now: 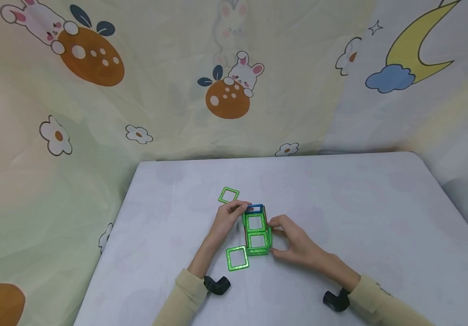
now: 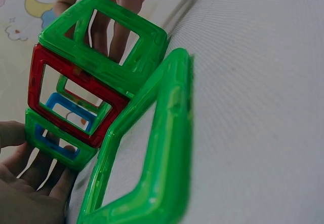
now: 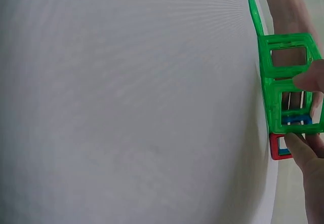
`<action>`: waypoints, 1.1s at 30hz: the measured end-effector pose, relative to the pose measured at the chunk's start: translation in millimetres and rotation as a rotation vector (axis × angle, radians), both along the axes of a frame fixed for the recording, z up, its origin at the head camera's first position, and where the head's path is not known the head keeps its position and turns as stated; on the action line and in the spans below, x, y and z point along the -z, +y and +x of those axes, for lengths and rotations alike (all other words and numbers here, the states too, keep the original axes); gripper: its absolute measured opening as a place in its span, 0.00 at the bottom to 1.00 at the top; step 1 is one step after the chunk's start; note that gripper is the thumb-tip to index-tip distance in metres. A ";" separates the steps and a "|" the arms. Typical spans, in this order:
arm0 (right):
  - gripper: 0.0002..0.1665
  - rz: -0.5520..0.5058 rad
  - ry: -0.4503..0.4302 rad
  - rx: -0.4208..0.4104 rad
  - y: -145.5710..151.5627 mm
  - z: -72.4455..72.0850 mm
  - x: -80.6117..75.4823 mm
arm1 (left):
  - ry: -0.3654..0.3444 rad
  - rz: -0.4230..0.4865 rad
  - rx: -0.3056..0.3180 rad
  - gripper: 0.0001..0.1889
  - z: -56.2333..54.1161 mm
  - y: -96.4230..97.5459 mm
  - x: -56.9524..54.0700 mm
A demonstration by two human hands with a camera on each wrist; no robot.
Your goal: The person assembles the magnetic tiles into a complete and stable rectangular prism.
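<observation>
A box-like structure of magnetic tiles (image 1: 257, 241) stands on the table, mostly green on top, with a blue tile (image 1: 254, 208) at its far end. Red tile (image 2: 35, 77) frames show in its side in the left wrist view. My left hand (image 1: 225, 222) grips the structure at its far left corner, thumb and fingers at a green tile (image 2: 63, 158). On the right side, my right hand (image 1: 299, 240) pinches a green square tile (image 3: 304, 127) against the structure between thumb and fingers. Parts of the fingers are hidden behind the frames.
One loose green square tile (image 1: 238, 258) lies at the structure's near left corner. Another green tile (image 1: 228, 194) lies beyond the left hand. The white table (image 1: 340, 194) ends at a patterned cloth backdrop (image 1: 169, 90).
</observation>
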State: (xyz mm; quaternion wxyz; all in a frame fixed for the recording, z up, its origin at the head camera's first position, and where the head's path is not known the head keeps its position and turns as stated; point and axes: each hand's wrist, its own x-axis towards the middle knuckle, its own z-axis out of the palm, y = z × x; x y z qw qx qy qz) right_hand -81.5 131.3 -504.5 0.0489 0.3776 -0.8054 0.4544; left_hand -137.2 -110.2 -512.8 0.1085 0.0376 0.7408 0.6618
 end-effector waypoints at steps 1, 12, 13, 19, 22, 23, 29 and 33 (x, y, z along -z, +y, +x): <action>0.39 0.003 0.003 0.002 -0.2 0.1 0.2 | 0.002 -0.002 0.001 0.15 0.0 -0.3 0.0; 0.38 0.011 0.025 0.007 -1.6 2.9 -1.2 | 0.011 0.008 0.003 0.15 0.8 -2.0 -1.7; 0.39 0.016 0.021 0.005 -1.1 3.0 -1.1 | 0.012 0.009 0.002 0.15 1.0 -1.7 -1.8; 0.39 0.028 -0.044 0.004 3.3 3.2 -2.0 | 0.001 0.014 -0.003 0.16 1.8 0.1 0.2; 0.35 0.031 -0.078 0.045 5.1 -0.2 -4.3 | -0.009 0.013 -0.010 0.15 2.5 0.1 0.0; 0.33 0.037 -0.084 0.066 5.4 -2.5 -5.2 | -0.009 0.011 -0.011 0.16 2.6 0.1 0.2; 0.25 0.084 -0.101 0.173 3.1 -25.7 -8.8 | -0.008 0.005 -0.012 0.17 2.6 0.6 0.3; 0.25 0.096 -0.114 0.165 -0.6 -40.2 -8.0 | -0.006 0.009 -0.002 0.16 2.7 1.5 -1.3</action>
